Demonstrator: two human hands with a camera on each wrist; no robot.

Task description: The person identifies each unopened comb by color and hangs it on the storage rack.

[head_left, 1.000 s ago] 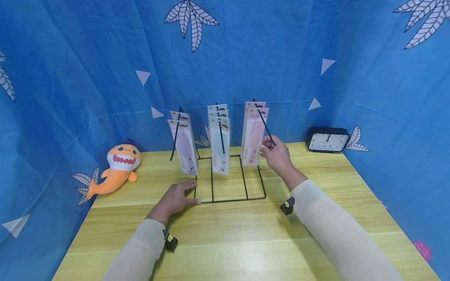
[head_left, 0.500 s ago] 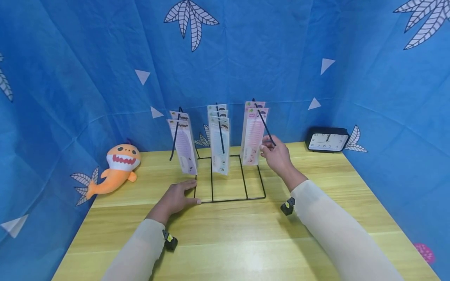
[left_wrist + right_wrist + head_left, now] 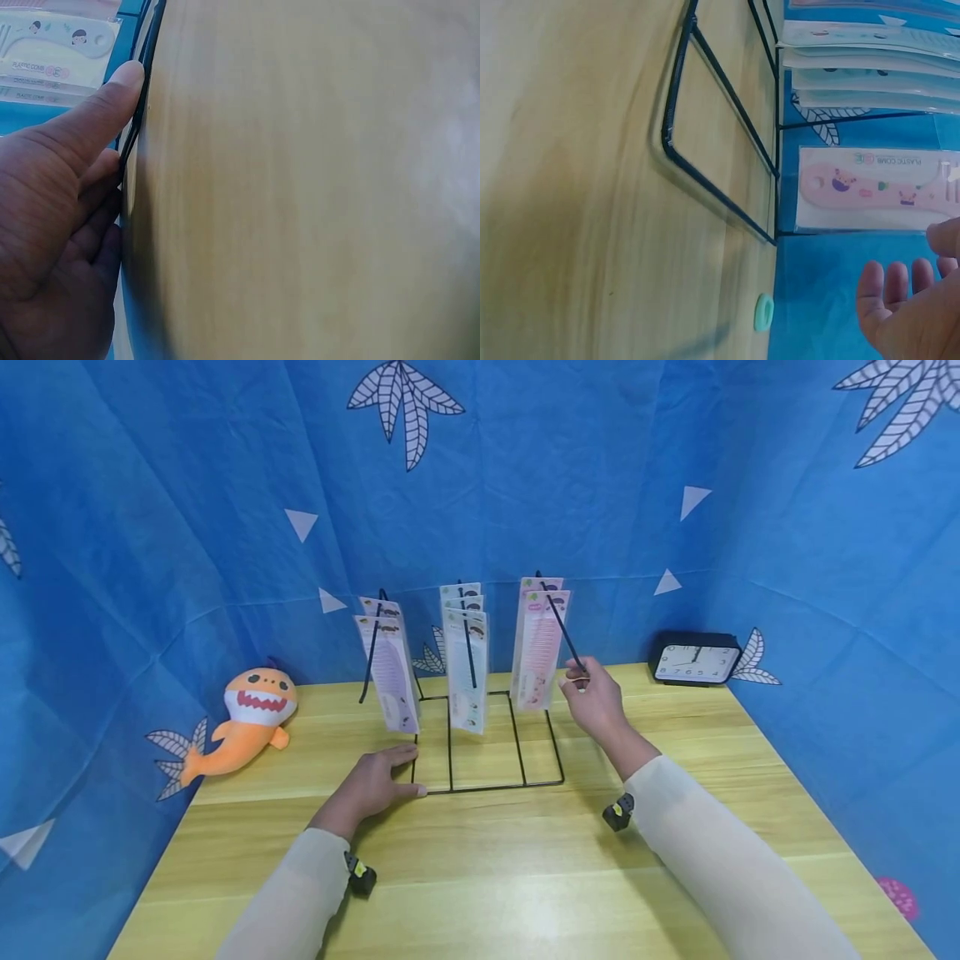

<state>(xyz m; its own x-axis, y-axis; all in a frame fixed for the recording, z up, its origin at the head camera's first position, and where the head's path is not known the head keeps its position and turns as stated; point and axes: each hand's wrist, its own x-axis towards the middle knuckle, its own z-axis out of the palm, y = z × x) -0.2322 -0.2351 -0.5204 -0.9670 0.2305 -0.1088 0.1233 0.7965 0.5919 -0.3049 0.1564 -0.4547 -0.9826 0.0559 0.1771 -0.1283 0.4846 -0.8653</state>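
A black wire rack [image 3: 487,789] stands on the table with packaged plastic combs hanging from its three hooks. Purple comb packs [image 3: 393,677] hang on the left, pale green comb packs [image 3: 468,672] in the middle, pink comb packs [image 3: 542,652] on the right. My left hand [image 3: 372,783] rests at the rack's front left corner; the left wrist view shows its thumb [image 3: 124,79] against the wire. My right hand [image 3: 597,700] is beside the right hook's lower end, fingers loosely bent. In the right wrist view, its thumb is close to the front pink pack, with nothing held.
An orange shark plush [image 3: 251,722] lies at the table's back left. A black alarm clock [image 3: 694,658] stands at the back right. A small mint-green ring [image 3: 763,312] shows on the table in the right wrist view. Blue curtains [image 3: 600,485] enclose the back and sides.
My right hand has drawn slightly away from the pink pack's edge, downward and right. The left hand keeps its place at the rack corner. The head view has shifted slightly.
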